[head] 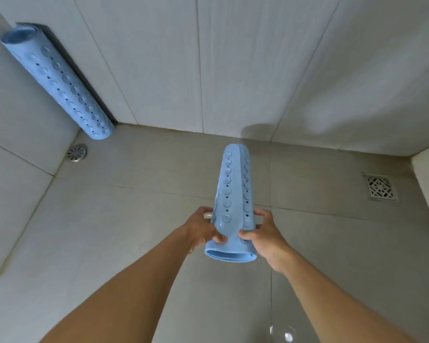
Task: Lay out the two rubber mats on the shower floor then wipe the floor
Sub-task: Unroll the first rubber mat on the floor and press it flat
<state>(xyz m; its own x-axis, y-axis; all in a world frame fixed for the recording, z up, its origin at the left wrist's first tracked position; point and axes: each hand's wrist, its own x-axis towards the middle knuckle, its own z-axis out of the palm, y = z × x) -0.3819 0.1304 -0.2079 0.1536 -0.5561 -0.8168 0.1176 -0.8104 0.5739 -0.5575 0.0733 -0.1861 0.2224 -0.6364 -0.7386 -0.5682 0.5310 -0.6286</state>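
Above the shower floor (134,231), both hands grip one rolled rubber mat (234,194) at its near end, left hand (201,227) and right hand (260,233) on opposite sides, probably to start unrolling it. Its twin, the second rolled mat (60,80), leans in the corner, awaiting its turn.

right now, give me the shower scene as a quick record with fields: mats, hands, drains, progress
held mat: rolled up, suction cups outward, raised above the floor
left hand: grips the near end of the held mat
right hand: grips the same end from the other side
second mat: rolled, standing on end in the left corner
round drain: in the floor beside the second mat
square drain: in the floor at right
progress: neither mat laid out yet
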